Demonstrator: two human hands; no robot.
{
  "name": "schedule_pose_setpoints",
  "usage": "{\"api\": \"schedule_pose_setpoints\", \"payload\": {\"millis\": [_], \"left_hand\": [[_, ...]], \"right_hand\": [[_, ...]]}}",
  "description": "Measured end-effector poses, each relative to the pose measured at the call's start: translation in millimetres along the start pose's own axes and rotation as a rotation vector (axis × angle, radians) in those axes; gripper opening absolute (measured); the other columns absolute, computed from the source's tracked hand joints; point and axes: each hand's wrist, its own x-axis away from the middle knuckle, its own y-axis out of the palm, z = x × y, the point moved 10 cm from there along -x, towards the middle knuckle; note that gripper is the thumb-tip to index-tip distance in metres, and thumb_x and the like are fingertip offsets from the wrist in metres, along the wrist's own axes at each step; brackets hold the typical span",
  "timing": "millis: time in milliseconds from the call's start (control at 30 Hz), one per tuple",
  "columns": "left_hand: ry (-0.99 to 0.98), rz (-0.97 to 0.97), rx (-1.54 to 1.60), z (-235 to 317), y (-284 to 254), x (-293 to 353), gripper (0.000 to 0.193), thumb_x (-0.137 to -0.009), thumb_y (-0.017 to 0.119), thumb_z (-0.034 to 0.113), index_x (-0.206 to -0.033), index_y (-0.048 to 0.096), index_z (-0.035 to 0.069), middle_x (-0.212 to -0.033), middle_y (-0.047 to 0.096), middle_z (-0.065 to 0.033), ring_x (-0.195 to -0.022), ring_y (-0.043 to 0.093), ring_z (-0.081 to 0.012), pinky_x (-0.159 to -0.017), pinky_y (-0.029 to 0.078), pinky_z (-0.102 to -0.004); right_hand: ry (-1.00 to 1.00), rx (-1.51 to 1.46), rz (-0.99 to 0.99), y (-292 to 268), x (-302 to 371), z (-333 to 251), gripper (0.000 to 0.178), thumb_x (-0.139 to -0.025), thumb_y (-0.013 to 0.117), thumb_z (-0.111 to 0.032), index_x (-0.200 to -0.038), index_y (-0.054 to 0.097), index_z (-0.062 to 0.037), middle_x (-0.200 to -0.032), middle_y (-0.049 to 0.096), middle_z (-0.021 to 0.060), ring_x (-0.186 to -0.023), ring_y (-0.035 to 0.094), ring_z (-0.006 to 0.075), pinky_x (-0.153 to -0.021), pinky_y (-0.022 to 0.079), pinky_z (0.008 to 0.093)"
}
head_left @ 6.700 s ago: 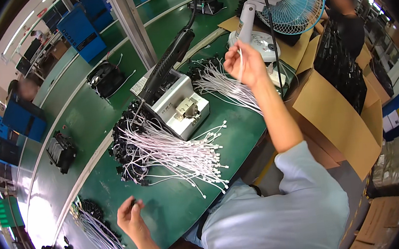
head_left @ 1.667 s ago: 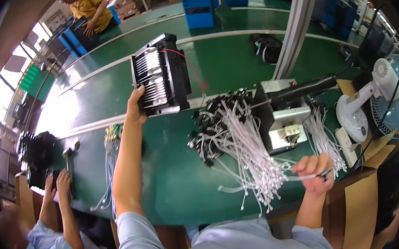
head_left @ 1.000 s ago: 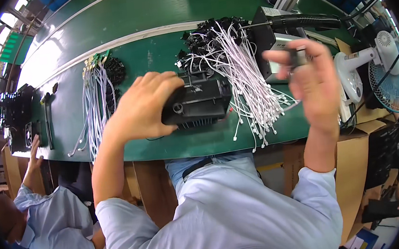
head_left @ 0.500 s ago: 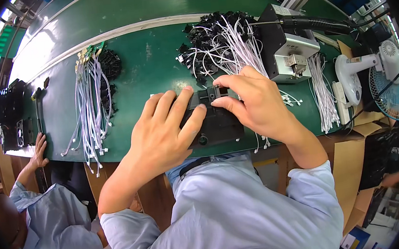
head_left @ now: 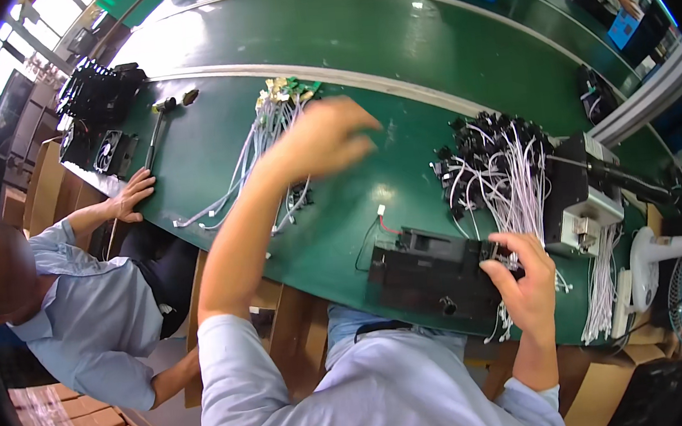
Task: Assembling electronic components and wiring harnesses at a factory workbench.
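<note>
Right hand (head_left: 528,277) grips the black rectangular plastic unit (head_left: 433,274)
Unit's long axis runs left-right; left hand (head_left: 325,136), blurred, grip unclear, hangs over white wire bundle (head_left: 268,142)

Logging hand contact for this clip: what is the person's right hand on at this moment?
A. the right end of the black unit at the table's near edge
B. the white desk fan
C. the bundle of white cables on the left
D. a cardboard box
A: the right hand grips the right end of the black unit lying at the near edge of the green table, while the blurred left hand is raised over the cable bundle.
</note>
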Motion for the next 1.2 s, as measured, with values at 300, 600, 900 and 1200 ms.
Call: {"api": "schedule_pose_setpoints", "payload": {"millis": [300,600,900,1200], "left_hand": [[-0.497,-0.173,-0.546,-225,-5,-28,0.016,-0.066,0.067,0.021,-0.081,0.068,0.015,-0.105,0.058,-0.0068,-0.111,0.048,-0.0309,-0.091,0.038,-0.0571],[-0.541,-0.130,-0.561,-230,-3,-26,0.016,-0.065,0.068,0.022,-0.077,0.068,0.012,-0.103,0.060,-0.0079,-0.110,0.050,-0.0306,-0.091,0.038,-0.0566],[-0.243,0.504,-0.185,-171,-106,27,0.018,-0.075,0.071,0.016,-0.088,0.068,0.005,-0.080,0.061,-0.0070,-0.080,0.058,-0.0173,-0.072,0.046,-0.0288],[-0.294,0.883,0.281,-137,-175,91,0.015,-0.087,0.061,0.006,-0.098,0.060,-0.003,-0.086,0.066,-0.0065,-0.076,0.061,-0.0102,-0.069,0.050,-0.0235]], "right_hand": [[0.042,-0.054,-0.012,4,-4,9,0.035,-0.067,0.076,0.000,-0.099,0.063,0.0001,-0.092,0.064,0.0125,-0.079,0.060,0.0262,-0.072,0.048,0.0323],[0.096,-0.072,-0.019,5,-7,15,0.033,-0.069,0.076,-0.001,-0.100,0.063,0.0002,-0.087,0.063,0.0108,-0.076,0.059,0.0219,-0.071,0.048,0.0304],[0.109,-0.129,-0.013,6,-8,19,0.030,-0.072,0.074,-0.004,-0.100,0.063,0.0002,-0.084,0.062,0.0110,-0.074,0.059,0.0215,-0.069,0.047,0.0299],[0.163,-0.156,-0.008,8,-6,27,0.028,-0.074,0.072,-0.004,-0.101,0.063,0.0010,-0.086,0.063,0.0093,-0.073,0.057,0.0171,-0.069,0.046,0.0280]]}}
